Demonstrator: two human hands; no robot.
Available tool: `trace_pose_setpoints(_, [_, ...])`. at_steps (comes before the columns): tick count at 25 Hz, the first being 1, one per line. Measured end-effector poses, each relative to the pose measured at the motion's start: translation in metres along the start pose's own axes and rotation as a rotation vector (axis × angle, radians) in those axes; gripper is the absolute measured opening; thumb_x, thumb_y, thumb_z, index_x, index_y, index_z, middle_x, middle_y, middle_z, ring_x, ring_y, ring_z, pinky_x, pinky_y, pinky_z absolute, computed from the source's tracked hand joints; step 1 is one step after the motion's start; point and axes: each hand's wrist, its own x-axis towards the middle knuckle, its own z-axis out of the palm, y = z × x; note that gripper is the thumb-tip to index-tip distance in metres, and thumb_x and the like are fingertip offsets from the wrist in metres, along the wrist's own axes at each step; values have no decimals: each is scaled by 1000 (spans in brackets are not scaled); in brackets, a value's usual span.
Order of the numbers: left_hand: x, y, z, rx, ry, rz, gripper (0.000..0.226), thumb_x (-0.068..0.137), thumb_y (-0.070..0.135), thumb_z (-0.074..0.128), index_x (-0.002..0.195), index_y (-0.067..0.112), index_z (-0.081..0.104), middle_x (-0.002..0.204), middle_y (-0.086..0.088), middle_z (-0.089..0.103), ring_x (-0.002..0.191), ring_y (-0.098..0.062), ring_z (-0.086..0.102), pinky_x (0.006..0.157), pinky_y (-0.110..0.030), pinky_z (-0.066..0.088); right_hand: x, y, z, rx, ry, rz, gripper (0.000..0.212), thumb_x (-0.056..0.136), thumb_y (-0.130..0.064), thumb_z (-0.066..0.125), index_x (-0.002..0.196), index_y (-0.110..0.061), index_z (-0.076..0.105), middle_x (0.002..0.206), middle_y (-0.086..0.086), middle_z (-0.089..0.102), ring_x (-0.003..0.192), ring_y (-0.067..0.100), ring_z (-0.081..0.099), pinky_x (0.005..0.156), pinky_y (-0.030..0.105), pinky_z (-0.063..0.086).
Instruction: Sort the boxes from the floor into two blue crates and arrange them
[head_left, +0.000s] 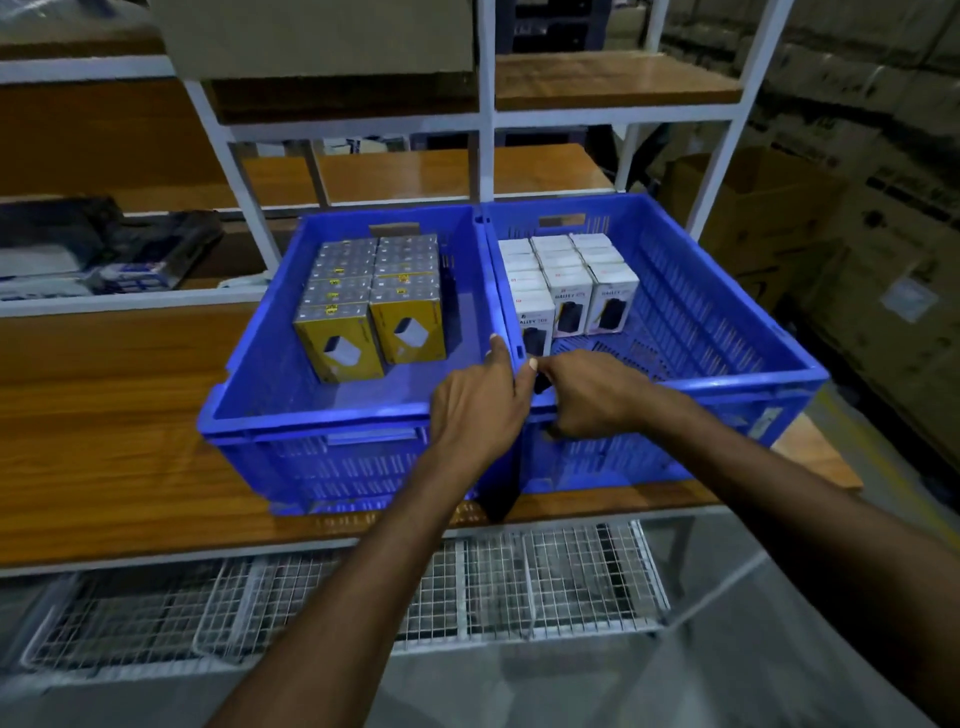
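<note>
Clamped on the near rim of the right crate (727, 382), close to its left corner, my right grip (592, 397) has the thumb (530, 366) inside the wall and the other fingers curled down over the outside. My left grip (475, 402) sits just beside it, with the index finger laid straight along the rim where the left crate (311, 410) meets the right one; the other fingers are hidden under the hand, so I cannot tell whether that grip is apart or hooked on the plastic. Both crates stand side by side on the wooden desk (104, 467), with their top rims touching and a dark wedge of gap showing lower down between them. Yellow boxes (374, 306) stand in two upright rows against the far wall of the left crate, and white boxes (566, 280) stand in three rows in the far left corner of the right crate. I judge the sorting nearly done and this a squaring-up of the crates. One risk is to my left index finger: if I draw the right crate leftward, the closing rims could nip it. The rows also have nothing bracing their near faces, so a sharp tug could tip the front boxes over. Both crates sit near the desk's front edge, and a pull toward me could bring one over it.
</note>
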Motion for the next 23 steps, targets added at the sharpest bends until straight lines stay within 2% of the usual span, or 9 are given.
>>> trace_pose_setpoints(8, [-3, 4, -1, 39, -33, -17, 66, 109, 50, 25, 158, 5, 27, 101, -15, 71, 91, -38, 67, 59, -35, 35, -7, -12, -6, 24, -25, 66, 70, 69, -41, 90, 127, -16, 59, 122, 6, 70, 105, 29, 66, 87, 45, 57])
trace_pose_setpoints(11, [-2, -6, -11, -74, -150, 25, 73, 107, 58, 22, 157, 6, 28, 107, -17, 70, 99, -40, 66, 64, -38, 40, -13, -18, -8, -72, 14, 93, 71, 71, -49, 88, 127, -17, 59, 119, 4, 70, 106, 28, 66, 84, 41, 55])
trace_pose_setpoints(13, [-7, -21, -20, -147, -250, 95, 79, 101, 67, 33, 155, 10, 33, 117, -18, 68, 108, -39, 63, 74, -44, 49, -26, -28, 6, -215, 164, 117, 61, 77, -53, 83, 122, -19, 59, 111, 4, 70, 106, 29, 66, 80, 39, 50])
trace_pose_setpoints(14, [-12, -25, -24, -113, -262, 142, 79, 99, 67, 42, 156, 13, 33, 125, -18, 66, 114, -39, 62, 81, -45, 51, -32, -32, 14, -254, 260, 138, 55, 82, -49, 80, 122, -19, 59, 112, 4, 69, 109, 30, 64, 83, 41, 48])
trace_pose_setpoints(17, [-33, -29, -11, -27, -140, 208, 64, 103, 44, 55, 158, 19, 34, 144, -14, 59, 124, -38, 58, 94, -45, 49, -46, -47, 35, -215, 384, 144, 49, 89, -36, 75, 128, -16, 53, 120, 7, 64, 114, 32, 57, 91, 46, 41])
trace_pose_setpoints(20, [-36, -18, -6, -102, -98, 182, 56, 105, 30, 54, 156, 13, 36, 152, -15, 52, 134, -36, 52, 105, -47, 45, -47, -44, 31, -159, 336, 126, 46, 90, -31, 73, 127, -14, 51, 122, 8, 62, 117, 32, 55, 93, 45, 38])
trace_pose_setpoints(23, [-51, -13, -4, -122, -67, 162, 55, 108, 27, 48, 158, 12, 33, 165, -11, 32, 153, -28, 28, 122, -42, 26, -58, -40, 22, 1, 323, 70, 61, 86, -31, 72, 140, -15, 47, 136, 6, 57, 127, 30, 51, 102, 47, 39])
